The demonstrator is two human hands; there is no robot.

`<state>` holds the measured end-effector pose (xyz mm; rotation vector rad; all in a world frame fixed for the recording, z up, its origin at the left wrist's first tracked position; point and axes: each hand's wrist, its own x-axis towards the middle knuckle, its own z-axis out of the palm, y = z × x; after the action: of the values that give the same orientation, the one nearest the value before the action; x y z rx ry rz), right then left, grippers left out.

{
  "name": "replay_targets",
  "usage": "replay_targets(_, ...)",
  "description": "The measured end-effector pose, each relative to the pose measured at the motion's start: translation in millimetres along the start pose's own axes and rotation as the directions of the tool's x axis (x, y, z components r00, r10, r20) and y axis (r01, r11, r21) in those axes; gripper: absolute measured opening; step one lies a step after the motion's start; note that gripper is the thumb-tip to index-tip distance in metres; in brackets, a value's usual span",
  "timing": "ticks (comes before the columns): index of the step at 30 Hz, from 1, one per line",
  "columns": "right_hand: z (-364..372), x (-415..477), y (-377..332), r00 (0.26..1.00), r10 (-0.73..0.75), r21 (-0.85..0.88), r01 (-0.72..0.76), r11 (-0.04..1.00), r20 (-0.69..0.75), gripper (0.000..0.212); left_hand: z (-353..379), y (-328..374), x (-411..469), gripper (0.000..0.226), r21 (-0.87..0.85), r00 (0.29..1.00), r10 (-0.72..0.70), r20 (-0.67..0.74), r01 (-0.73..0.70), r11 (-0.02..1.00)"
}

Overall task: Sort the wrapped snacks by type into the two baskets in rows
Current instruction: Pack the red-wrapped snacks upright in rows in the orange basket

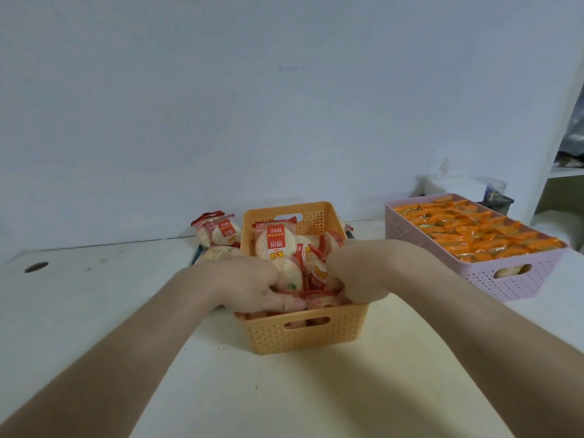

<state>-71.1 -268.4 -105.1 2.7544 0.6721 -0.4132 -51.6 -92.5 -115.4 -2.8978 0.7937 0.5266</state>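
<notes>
An orange basket (303, 338) stands in the middle of the white table and holds several red-and-white rice cracker packs (275, 240) standing on edge. Both hands reach into its near end. My left hand (249, 284) curls around packs at the basket's left side. My right hand (354, 273) grips packs at the right side. The fingertips are hidden among the wrappers. To the right, a pink basket (518, 279) is filled with rows of orange-wrapped snacks (474, 230).
More rice cracker packs (218, 232) lie on a dark tray (196, 256) behind and left of the orange basket. A round hole (36, 267) is in the table at far left. A white shelf unit (562, 172) and some containers stand at the back right.
</notes>
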Motion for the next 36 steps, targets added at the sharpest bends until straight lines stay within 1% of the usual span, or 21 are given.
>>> replay_targets(1,0,0,0,1.0,-0.009,0.006,0.009,1.0,-0.006,0.008,-4,0,-4,0.057,-0.135,1.0,0.023,-0.002,-0.023,0.991)
replay_targets(2,-1,-1,1,1.0,-0.017,0.014,0.017,1.0,-0.001,0.013,-7,0,-7,0.051,-0.23,0.998,0.047,-0.032,-0.053,0.972)
replay_targets(3,-1,-2,2,1.0,-0.018,0.023,0.018,1.0,0.007,0.018,-7,-1,-9,0.045,-0.268,0.995,0.064,-0.072,-0.081,0.96)
replay_targets(6,-1,-1,6,1.0,-0.009,0.032,0.009,0.999,0.009,0.015,3,-3,-6,0.034,-0.171,0.989,0.071,-0.132,-0.093,0.981)
replay_targets(10,-5,-3,8,0.996,-0.018,0.13,0.006,0.992,0.087,0.031,14,-6,1,0.039,-0.113,0.974,0.034,-0.223,-0.06,0.992)
replay_targets(12,-8,-11,14,0.993,-0.068,0.211,0.046,0.976,0.101,0.029,16,-6,3,0.027,-0.102,0.947,-0.005,-0.32,-0.03,0.994)
replay_targets(14,-13,-20,24,0.996,-0.069,0.403,0.085,0.911,-0.053,0.025,16,-8,3,0.016,-0.169,0.89,-0.064,-0.451,-0.015,0.985)
replay_targets(15,-15,-20,30,0.986,-0.019,0.504,0.1,0.858,-0.164,0.024,16,-8,5,0.018,-0.192,0.855,-0.081,-0.512,-0.022,0.981)
replay_targets(16,-15,-16,34,0.963,0.048,0.545,0.109,0.831,-0.266,0.024,16,-9,6,0.025,-0.159,0.83,-0.068,-0.554,-0.026,0.987)
replay_targets(17,-14,-9,35,0.933,0.109,0.509,0.087,0.857,-0.342,0.025,14,-10,9,0.033,-0.087,0.827,-0.039,-0.561,-0.012,0.996)
replay_targets(19,-5,10,29,0.901,0.156,0.328,-0.016,0.944,-0.405,0.031,14,-8,15,0.048,0.056,0.872,-0.013,-0.489,0.046,0.997)
replay_targets(21,11,28,18,0.912,0.116,0.171,-0.052,0.984,-0.392,0.031,15,-6,24,0.053,0.135,0.916,-0.031,-0.4,0.092,0.987)
replay_targets(23,19,38,11,0.907,0.082,0.089,-0.049,0.995,-0.413,0.023,17,-5,29,0.055,0.168,0.933,-0.03,-0.36,0.097,0.981)
replay_targets(24,21,39,11,0.899,0.072,0.071,-0.045,0.996,-0.433,0.025,16,-5,30,0.057,0.19,0.935,-0.026,-0.354,0.099,0.977)
replay_targets(26,23,39,12,0.881,0.054,0.081,-0.017,0.997,-0.47,0.035,15,-5,30,0.061,0.233,0.921,-0.032,-0.389,0.132,0.964)
replay_targets(28,24,39,13,0.872,0.037,0.097,0.012,0.995,-0.487,0.043,16,-7,31,0.053,0.275,0.845,-0.019,-0.534,0.195,0.941)
replay_targets(30,25,39,15,0.879,0.031,0.154,0.048,0.987,-0.476,0.05,20,-12,34,0.038,0.273,0.756,-0.004,-0.655,0.241,0.931)
replay_targets(31,26,39,16,0.883,0.041,0.211,0.066,0.975,-0.468,0.053,22,-15,35,0.035,0.254,0.737,-0.012,-0.676,0.248,0.935)
replay_targets(33,26,37,18,0.867,0.068,0.353,0.129,0.927,-0.494,0.052,24,-20,38,0.034,0.206,0.735,-0.03,-0.678,0.228,0.952)
replay_targets(35,22,32,21,0.846,0.084,0.499,0.229,0.836,-0.527,0.041,25,-23,40,0.031,0.148,0.736,-0.048,-0.676,0.199,0.969)
replay_targets(36,19,28,21,0.85,0.089,0.56,0.26,0.787,-0.519,0.035,25,-25,40,0.03,0.102,0.735,-0.068,-0.675,0.183,0.978)
